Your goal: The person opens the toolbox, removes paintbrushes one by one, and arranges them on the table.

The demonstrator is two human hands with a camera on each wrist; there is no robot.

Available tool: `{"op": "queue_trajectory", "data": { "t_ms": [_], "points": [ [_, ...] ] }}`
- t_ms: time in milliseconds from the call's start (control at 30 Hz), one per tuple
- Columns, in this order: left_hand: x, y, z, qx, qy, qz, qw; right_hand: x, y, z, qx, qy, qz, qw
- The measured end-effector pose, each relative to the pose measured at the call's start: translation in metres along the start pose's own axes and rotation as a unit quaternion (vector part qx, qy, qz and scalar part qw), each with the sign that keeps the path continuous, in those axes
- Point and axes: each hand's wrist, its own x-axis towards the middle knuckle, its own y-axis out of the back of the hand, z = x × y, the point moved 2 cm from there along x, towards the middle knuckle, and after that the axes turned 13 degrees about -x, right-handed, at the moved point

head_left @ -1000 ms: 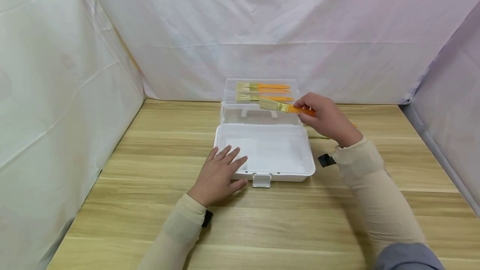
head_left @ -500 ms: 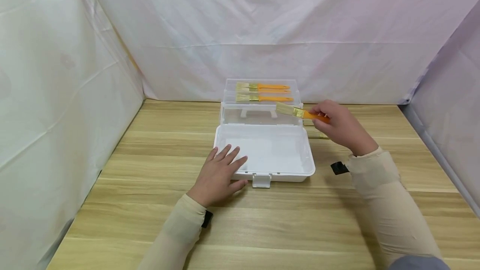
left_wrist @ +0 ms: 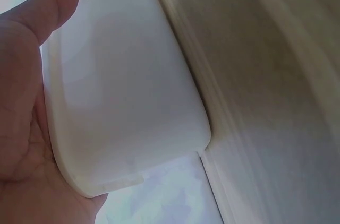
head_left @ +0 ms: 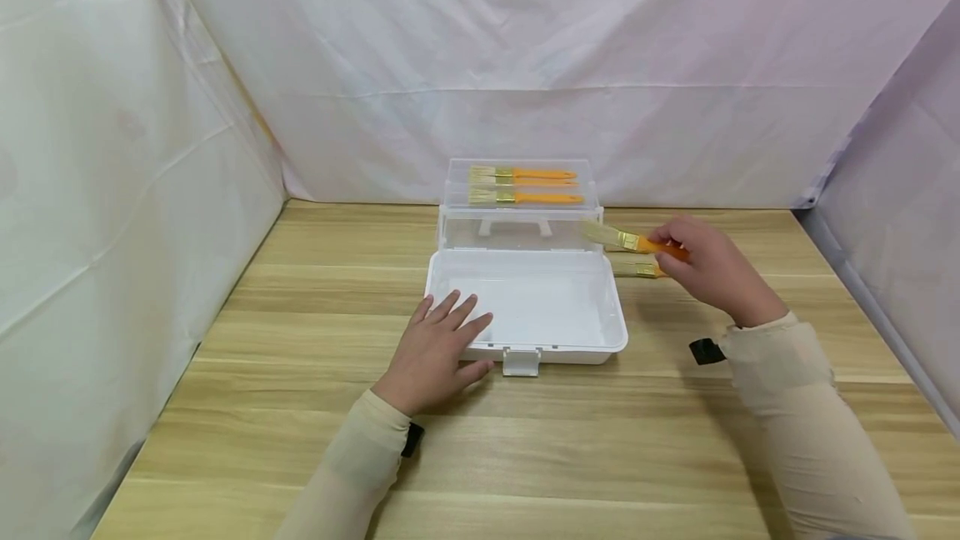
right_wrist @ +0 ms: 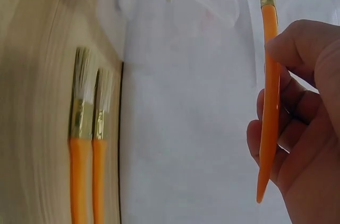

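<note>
right hand (head_left: 712, 269) pinches a brush (head_left: 639, 243) right of the white box (head_left: 551, 302); left hand (head_left: 433, 357) rests spread on its near-left corner.

From above and behind both hands, the head camera looks forward and down across the wood-grain tabletop (head_left: 525, 457) to the white cloth backdrop (head_left: 517, 23) beyond them, the widest and farthest of three views; low and close, the left-wrist camera looks past the left hand (left_wrist: 21, 102) onto the outer wall of the white plastic case (left_wrist: 127, 86), the tabletop steeply tilted in its frame; likewise near and turned sideways, the right-wrist camera faces the right hand (right_wrist: 313, 102) and the orange-handled paintbrush (right_wrist: 271, 75), with two more paintbrushes (right_wrist: 81, 155) farther off beyond that hand; head and left-wrist views share the left hand and white plastic case; head and right-wrist views share the right hand and orange-handled paintbrush.
</note>
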Motion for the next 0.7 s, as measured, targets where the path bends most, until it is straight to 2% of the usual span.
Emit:
{"op": "queue_trajectory", "data": {
  "t_ms": [467, 700],
  "points": [
    [0.001, 0.001, 0.001, -0.008, 0.004, -0.002, 1.0, -0.022, -0.001, 0.03, -0.006, -0.032, -0.003, 0.9995],
    [0.0, 0.002, 0.002, -0.011, 0.006, -0.001, 0.9999, -0.033, -0.007, 0.047, -0.015, -0.041, -0.028, 0.9987]
  ]
}}
